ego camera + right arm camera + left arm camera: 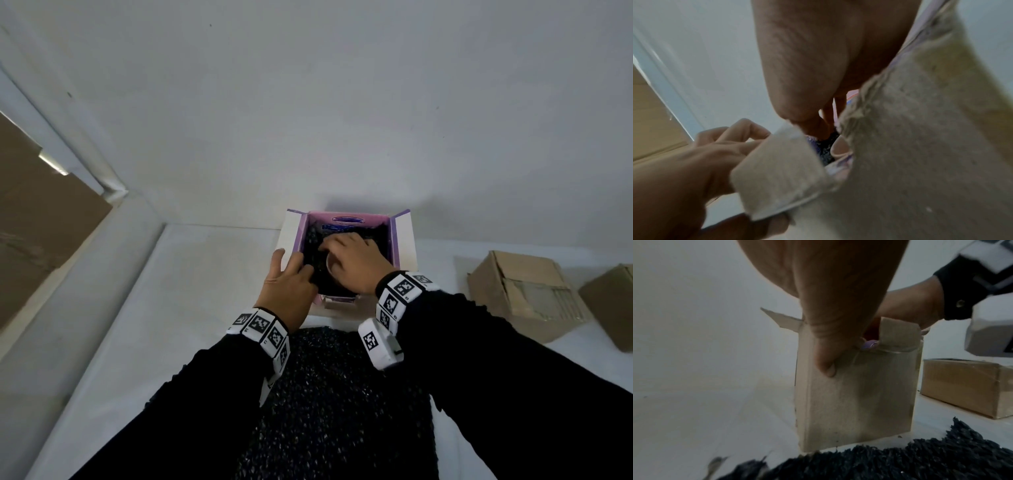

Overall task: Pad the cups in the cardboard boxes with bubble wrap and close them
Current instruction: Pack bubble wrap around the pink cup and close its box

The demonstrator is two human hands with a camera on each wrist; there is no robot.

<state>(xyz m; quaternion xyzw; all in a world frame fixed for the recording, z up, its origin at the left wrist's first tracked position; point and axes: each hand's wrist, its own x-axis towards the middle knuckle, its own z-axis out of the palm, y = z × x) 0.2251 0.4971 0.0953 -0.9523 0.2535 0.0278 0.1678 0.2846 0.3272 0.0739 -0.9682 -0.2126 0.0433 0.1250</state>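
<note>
A cardboard box (pixel 401 240) with a purple lining stands open against the wall, its flaps spread. Black bubble wrap (pixel 313 240) fills it, and the white rim of a cup (pixel 330 267) shows among the wrap. My left hand (pixel 294 265) grips the box's left wall (pixel 855 394), thumb (pixel 826 366) outside and fingers inside. My right hand (pixel 349 257) lies spread over the wrap and cup, pressing down inside the box. In the right wrist view the cup rim (pixel 839 147) and wrap (pixel 825 151) show between the flaps. A loose black bubble wrap sheet (pixel 335 394) lies in front of the box.
Two closed brown boxes (pixel 527 294) (pixel 609 301) sit on the white table (pixel 171 308) at the right. A large cardboard panel (pixel 41 222) leans at the far left. The white wall stands directly behind the open box.
</note>
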